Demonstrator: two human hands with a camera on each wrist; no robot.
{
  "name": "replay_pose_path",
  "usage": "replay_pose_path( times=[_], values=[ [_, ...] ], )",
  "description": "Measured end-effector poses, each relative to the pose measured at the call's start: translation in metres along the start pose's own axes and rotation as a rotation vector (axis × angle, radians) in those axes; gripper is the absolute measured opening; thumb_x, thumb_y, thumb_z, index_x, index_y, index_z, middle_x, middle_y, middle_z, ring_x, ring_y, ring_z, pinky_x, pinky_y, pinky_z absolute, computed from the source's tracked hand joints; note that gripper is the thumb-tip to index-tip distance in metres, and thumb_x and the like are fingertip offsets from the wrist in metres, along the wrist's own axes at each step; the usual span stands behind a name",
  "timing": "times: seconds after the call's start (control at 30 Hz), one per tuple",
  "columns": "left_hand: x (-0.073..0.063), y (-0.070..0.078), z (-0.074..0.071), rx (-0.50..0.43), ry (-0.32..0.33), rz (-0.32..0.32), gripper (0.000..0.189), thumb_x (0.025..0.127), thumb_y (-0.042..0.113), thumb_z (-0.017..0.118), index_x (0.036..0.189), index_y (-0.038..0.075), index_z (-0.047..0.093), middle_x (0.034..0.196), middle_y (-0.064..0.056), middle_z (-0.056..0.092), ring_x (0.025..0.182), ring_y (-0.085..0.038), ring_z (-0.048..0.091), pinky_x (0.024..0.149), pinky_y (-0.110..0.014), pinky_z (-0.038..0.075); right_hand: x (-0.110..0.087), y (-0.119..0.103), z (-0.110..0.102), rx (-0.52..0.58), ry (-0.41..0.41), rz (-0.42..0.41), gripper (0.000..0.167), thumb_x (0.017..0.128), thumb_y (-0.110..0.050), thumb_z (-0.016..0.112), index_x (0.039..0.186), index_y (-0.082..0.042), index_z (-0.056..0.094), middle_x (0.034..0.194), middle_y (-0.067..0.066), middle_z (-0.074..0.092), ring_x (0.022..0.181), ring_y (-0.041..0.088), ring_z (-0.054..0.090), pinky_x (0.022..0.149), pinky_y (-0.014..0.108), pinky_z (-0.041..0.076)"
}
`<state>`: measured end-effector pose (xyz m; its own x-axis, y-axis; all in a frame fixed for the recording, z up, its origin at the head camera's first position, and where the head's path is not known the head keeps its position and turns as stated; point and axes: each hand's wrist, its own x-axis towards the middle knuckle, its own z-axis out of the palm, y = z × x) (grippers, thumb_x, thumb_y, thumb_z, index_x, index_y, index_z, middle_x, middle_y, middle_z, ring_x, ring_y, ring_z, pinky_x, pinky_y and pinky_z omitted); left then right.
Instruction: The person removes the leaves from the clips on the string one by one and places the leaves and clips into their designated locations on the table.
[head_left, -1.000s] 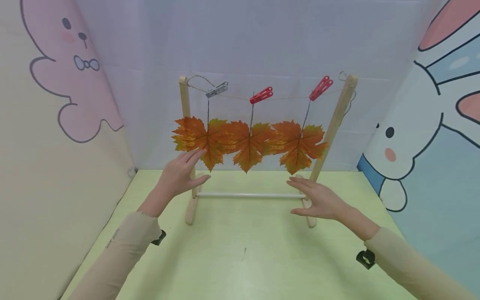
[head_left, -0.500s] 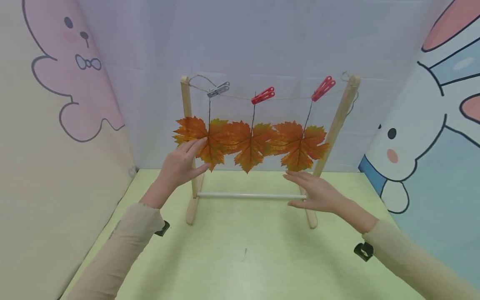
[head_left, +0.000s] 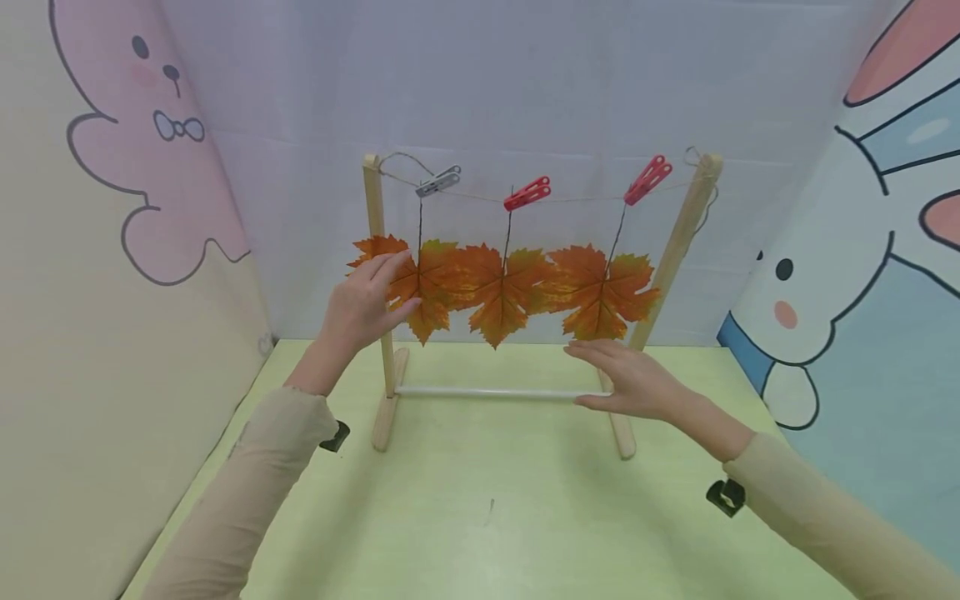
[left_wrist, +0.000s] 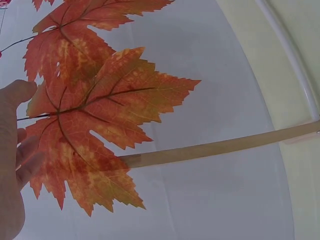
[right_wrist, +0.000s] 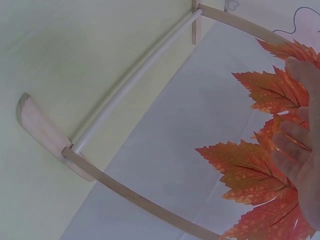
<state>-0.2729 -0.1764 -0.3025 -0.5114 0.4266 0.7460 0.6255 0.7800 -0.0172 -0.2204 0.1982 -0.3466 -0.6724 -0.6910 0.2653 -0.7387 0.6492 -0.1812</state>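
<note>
Poising left hand (head_left: 362,304) and right hand (head_left: 637,381) wide and empty near three autumn-coloured maple leaves (head_left: 501,293) in the frame's centre, already pegged to twine (head_left: 577,199) above by plastic clothespins (head_left: 527,193), with seemingly none left to hang.

Wears a beige left sleeve (head_left: 238,504), creased, at lower left of the head view, and a matching right sleeve (head_left: 832,518) at lower right. Bears a small black fitting (head_left: 337,436) by the left cuff (head_left: 306,412) and a second black fitting (head_left: 734,492) by the right cuff (head_left: 752,463).
</note>
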Motion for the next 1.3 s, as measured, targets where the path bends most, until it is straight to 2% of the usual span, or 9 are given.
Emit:
replay_pose_path(
  times=[0.13, 0.23, 0.43, 0.63, 0.77, 1.03, 1.3],
  values=[
    [0.008, -0.001, -0.002, -0.027, 0.018, -0.034, 0.058, 0.073, 0.019, 0.075, 0.123, 0.001, 0.051, 0.113, -0.015, 0.059, 0.087, -0.031, 0.06, 0.054, -0.039, 0.049, 0.002, 0.0, -0.002, -0.011, 0.008, -0.008, 0.066, 0.074, -0.034, 0.073, 0.127, -0.001, 0.05, 0.125, 0.014, 0.053, 0.113, 0.031, 0.05, 0.087, 0.047, 0.045],
    [0.014, 0.0, -0.002, -0.048, 0.02, -0.085, 0.058, 0.074, 0.018, 0.074, 0.125, 0.002, 0.05, 0.113, -0.016, 0.059, 0.092, -0.032, 0.058, 0.056, -0.04, 0.049, 0.003, 0.001, -0.002, -0.01, 0.017, -0.017, 0.066, 0.074, -0.034, 0.073, 0.126, 0.0, 0.05, 0.125, 0.014, 0.054, 0.112, 0.031, 0.051, 0.086, 0.047, 0.046],
    [0.025, 0.005, -0.001, -0.088, 0.021, -0.189, 0.061, 0.075, 0.019, 0.073, 0.128, 0.002, 0.049, 0.115, -0.016, 0.057, 0.105, -0.031, 0.053, 0.069, -0.043, 0.05, 0.009, 0.001, -0.002, -0.003, 0.042, -0.056, 0.066, 0.073, -0.032, 0.074, 0.126, 0.0, 0.05, 0.124, 0.013, 0.055, 0.111, 0.03, 0.051, 0.086, 0.046, 0.045],
    [0.035, 0.006, -0.002, -0.137, -0.008, -0.272, 0.056, 0.078, 0.021, 0.072, 0.127, 0.004, 0.051, 0.11, -0.013, 0.061, 0.101, -0.031, 0.053, 0.074, -0.041, 0.048, 0.014, -0.001, -0.001, -0.006, 0.062, -0.09, 0.065, 0.072, -0.03, 0.075, 0.126, -0.002, 0.051, 0.123, 0.013, 0.055, 0.111, 0.03, 0.051, 0.085, 0.047, 0.045],
    [0.038, 0.004, -0.002, -0.168, 0.002, -0.314, 0.051, 0.078, 0.021, 0.072, 0.124, 0.005, 0.055, 0.104, -0.012, 0.064, 0.098, -0.029, 0.053, 0.076, -0.04, 0.046, 0.017, 0.0, -0.001, -0.011, 0.057, -0.092, 0.065, 0.073, -0.03, 0.075, 0.125, -0.001, 0.051, 0.121, 0.013, 0.056, 0.109, 0.03, 0.052, 0.086, 0.046, 0.046],
    [0.048, 0.009, 0.001, -0.177, 0.032, -0.323, 0.043, 0.08, 0.015, 0.069, 0.119, 0.004, 0.058, 0.102, -0.01, 0.066, 0.097, -0.028, 0.054, 0.077, -0.038, 0.046, 0.025, -0.002, -0.009, -0.01, 0.055, -0.102, 0.064, 0.073, -0.03, 0.075, 0.125, -0.002, 0.051, 0.12, 0.012, 0.057, 0.109, 0.028, 0.052, 0.085, 0.045, 0.047],
    [0.051, 0.01, 0.005, -0.175, 0.042, -0.363, 0.038, 0.082, 0.012, 0.067, 0.118, 0.003, 0.058, 0.099, -0.01, 0.067, 0.088, -0.027, 0.055, 0.069, -0.037, 0.045, 0.043, -0.011, -0.023, -0.058, 0.065, -0.134, 0.063, 0.075, -0.031, 0.073, 0.126, -0.003, 0.051, 0.12, 0.012, 0.057, 0.107, 0.028, 0.053, 0.08, 0.044, 0.049]
  ],
)
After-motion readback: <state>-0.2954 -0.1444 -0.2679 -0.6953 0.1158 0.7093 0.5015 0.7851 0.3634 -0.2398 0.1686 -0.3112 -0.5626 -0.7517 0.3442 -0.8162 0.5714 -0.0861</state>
